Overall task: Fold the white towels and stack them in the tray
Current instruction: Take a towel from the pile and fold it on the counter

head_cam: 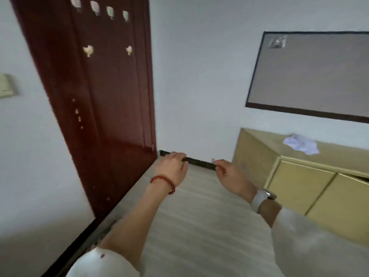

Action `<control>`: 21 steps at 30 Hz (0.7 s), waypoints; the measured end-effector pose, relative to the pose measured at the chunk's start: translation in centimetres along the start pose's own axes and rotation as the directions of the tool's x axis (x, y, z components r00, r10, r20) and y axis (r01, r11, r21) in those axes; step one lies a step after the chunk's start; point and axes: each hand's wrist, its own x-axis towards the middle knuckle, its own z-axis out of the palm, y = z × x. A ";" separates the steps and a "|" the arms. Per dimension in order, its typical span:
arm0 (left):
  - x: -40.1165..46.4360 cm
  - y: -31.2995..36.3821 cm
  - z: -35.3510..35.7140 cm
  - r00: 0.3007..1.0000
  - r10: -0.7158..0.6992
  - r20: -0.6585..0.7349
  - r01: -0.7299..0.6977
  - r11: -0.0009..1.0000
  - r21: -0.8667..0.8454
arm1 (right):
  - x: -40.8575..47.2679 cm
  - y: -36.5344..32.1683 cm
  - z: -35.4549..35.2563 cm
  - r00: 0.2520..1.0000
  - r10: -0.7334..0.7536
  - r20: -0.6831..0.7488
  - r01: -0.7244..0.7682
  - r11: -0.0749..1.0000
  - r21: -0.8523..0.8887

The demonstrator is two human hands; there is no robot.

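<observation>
Lying crumpled on cabinet (pixel 299 156) well right of right hand (pixel 229 172): white towel (pixel 301 145). Left hand (pixel 173 166) & right hanging loose-curled, holding nothing.

The door (pixel 103 100) is dark red wood with a slight sheen. The floor (pixel 199 226) looks like pale matt wood-grain boards. The cabinet (pixel 299 186) is smooth yellowish wood; crumpled white paper or cloth (pixel 301 145) lies on it. The bracelet (pixel 164 181) has glossy red beads.

Open floor (pixel 199 226) runs between door (pixel 99 116) and cabinet (pixel 299 186).
</observation>
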 end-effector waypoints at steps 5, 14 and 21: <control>8.3 18.3 10.3 0.960 0.258 0.111 -0.248 0.964 -0.095 | -0.9 15.9 -13.6 0.957 0.246 -0.154 -0.254 0.967 -0.033; 22.7 39.6 27.8 0.823 0.493 0.281 -0.464 0.870 -0.166 | 0.4 39.4 -25.7 0.818 0.494 -0.293 -0.514 0.858 0.010; 38.1 52.0 39.8 0.796 0.528 0.297 -0.463 0.846 -0.264 | 10.0 56.0 -33.7 0.748 0.589 -0.305 -0.618 0.786 0.003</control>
